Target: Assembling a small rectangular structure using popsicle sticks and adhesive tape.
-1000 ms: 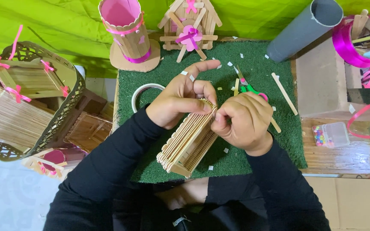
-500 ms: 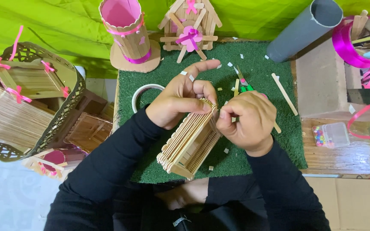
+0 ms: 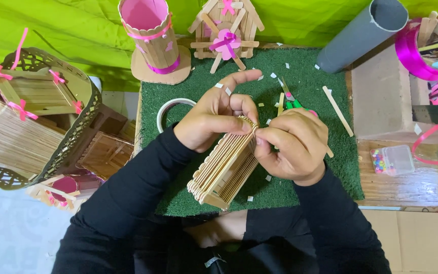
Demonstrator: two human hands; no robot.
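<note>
A box-like piece built of glued craft sticks [image 3: 224, 170] is held tilted above a square of green artificial turf [image 3: 325, 167]. My left hand [image 3: 216, 116] grips its upper side, with the index finger stretched out over it. My right hand [image 3: 295, 144] pinches the top end of the stick piece between thumb and fingers. Black sleeves cover both arms.
On the turf lie a roll of white tape [image 3: 171, 109], green-handled scissors [image 3: 292, 101], loose sticks [image 3: 337, 103] and paper scraps. Behind stand a pink-lined stick cup [image 3: 150, 35], a stick house with a pink bow [image 3: 226, 33] and a grey tube [image 3: 363, 33]. Stick crafts in a basket [image 3: 31, 116] sit left; ribbon spool [image 3: 422, 45], bead box [image 3: 391, 160] right.
My right hand's fingers have shifted slightly at the top end of the stick piece. The left hand and the piece stay nearly still.
</note>
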